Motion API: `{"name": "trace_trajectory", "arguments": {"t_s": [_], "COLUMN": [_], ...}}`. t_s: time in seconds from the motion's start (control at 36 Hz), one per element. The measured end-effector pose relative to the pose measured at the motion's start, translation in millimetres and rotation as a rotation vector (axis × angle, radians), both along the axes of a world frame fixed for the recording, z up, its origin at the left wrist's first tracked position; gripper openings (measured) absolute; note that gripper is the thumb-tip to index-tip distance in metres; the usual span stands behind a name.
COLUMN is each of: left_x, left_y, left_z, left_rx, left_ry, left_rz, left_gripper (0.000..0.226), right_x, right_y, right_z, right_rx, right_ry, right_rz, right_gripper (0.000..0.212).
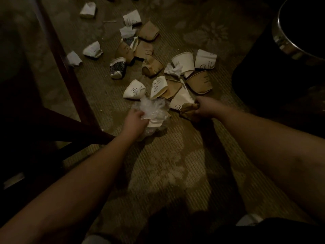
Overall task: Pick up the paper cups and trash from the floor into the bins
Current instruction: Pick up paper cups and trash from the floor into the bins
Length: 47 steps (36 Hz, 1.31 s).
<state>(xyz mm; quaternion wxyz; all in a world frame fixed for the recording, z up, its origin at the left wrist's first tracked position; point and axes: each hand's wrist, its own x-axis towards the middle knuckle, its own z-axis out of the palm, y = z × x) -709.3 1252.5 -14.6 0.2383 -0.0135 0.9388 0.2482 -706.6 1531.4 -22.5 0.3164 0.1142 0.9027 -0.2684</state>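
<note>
From the head camera, the left hand (134, 119) gripped a wad of clear plastic (153, 107) on the carpet (175, 155). The right hand (204, 108) had its fingers curled round a crushed brown cup (188, 109). More paper cups (182, 63) lay scattered just beyond, between a dark table leg (70, 71) and a bin (299, 32).

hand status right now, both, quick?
Left hand: closed on crumpled clear plastic.
Right hand: closed on a crushed brown paper cup.
</note>
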Motion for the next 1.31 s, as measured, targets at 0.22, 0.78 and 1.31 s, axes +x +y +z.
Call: {"name": "trace_trajectory", "arguments": {"t_s": [0.22,0.78,1.31], "left_x": [-9,21,31], "left_y": [16,17,60], "left_z": [20,273,524], "left_rx": [0.054,0.179,0.247], "left_ry": [0.022,-0.188,-0.314], "left_rz": [0.005,0.070,0.052], "left_gripper": [0.044,0.037,0.051], "right_x": [16,75,137], "right_y": [12,-21,-18], "right_z": [15,287,563], "right_rx": [-0.059,-0.146,-0.261], "right_ry": [-0.045,-0.029,-0.028], "right_rz": [-0.020,-0.464,-0.945], "right_gripper": [0.051,0.038,0.041]}}
